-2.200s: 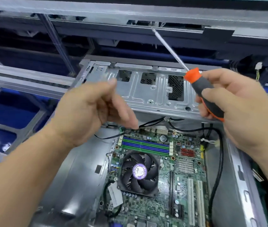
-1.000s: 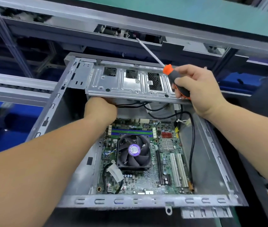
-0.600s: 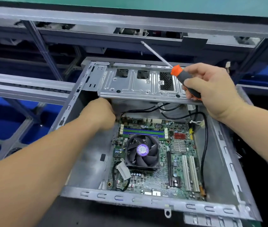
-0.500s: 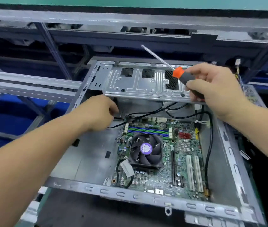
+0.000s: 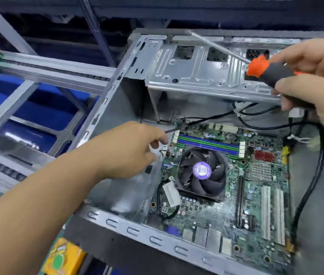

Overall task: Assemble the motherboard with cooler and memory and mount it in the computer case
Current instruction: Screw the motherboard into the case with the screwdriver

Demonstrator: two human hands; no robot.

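The green motherboard (image 5: 256, 195) lies inside the open metal computer case (image 5: 117, 222). On it sit a black cooler fan with a purple label (image 5: 202, 171) and blue and green memory slots (image 5: 208, 142). My left hand (image 5: 133, 149) is at the board's upper left corner, fingertips curled and pinching a thin black cable (image 5: 170, 130). My right hand (image 5: 315, 84) grips a screwdriver (image 5: 272, 73) by its orange and black handle. Its shaft points up and left over the drive cage (image 5: 196, 76).
A thick black cable (image 5: 311, 185) loops down the case's right side beside the board. Aluminium frame rails (image 5: 48, 68) and blue bins (image 5: 38, 112) lie to the left. A yellow object (image 5: 64, 257) sits at the bottom left, outside the case.
My left hand has come out from under the drive cage to the board's upper left corner with the thin cable. My right hand keeps hold of the screwdriver. The view has moved closer.
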